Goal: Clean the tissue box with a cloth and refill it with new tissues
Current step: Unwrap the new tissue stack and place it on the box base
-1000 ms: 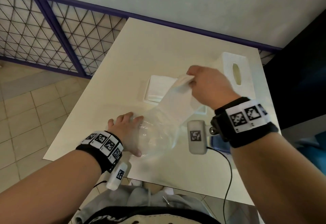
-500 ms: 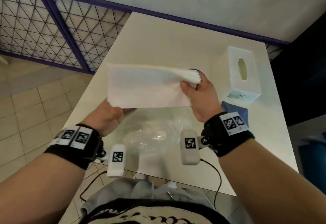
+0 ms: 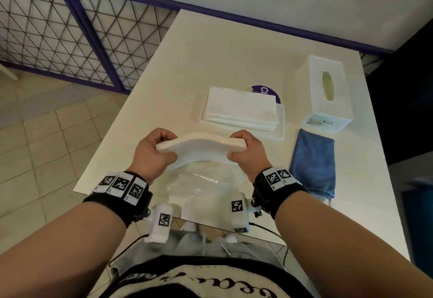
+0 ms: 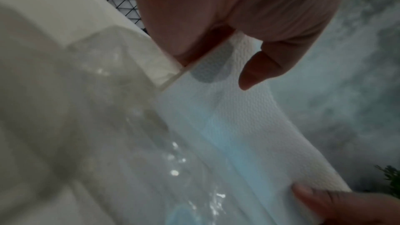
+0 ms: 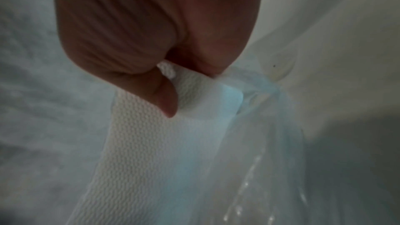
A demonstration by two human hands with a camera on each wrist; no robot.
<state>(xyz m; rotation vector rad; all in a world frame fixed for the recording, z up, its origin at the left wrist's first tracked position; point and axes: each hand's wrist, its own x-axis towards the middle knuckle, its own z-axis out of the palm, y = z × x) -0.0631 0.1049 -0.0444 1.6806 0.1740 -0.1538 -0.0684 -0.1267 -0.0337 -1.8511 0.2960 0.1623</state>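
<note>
A thick stack of white tissues [image 3: 199, 146] is held above the table, bent into an arch. My left hand [image 3: 153, 150] grips its left end and my right hand [image 3: 246, 150] grips its right end. Both wrist views show fingers curled round the textured tissue stack [image 4: 249, 126] [image 5: 151, 143]. Below it lies the crumpled clear plastic wrapper [image 3: 201, 180]. The white tissue box [image 3: 325, 91], slot up, stands at the far right. A folded blue cloth [image 3: 312, 161] lies in front of the box.
A second pile of white tissues [image 3: 241, 110] lies on a flat white tray [image 3: 281, 124] in the middle of the white table [image 3: 210, 51]. A purple round sticker [image 3: 264, 91] shows behind it. A purple metal fence [image 3: 70, 28] stands at the left over tiled floor.
The tissue stack was pulled out of the clear wrapper and raised flat. My left hand left the wrapper and took the stack's left end. Now both hands bend it lower down.
</note>
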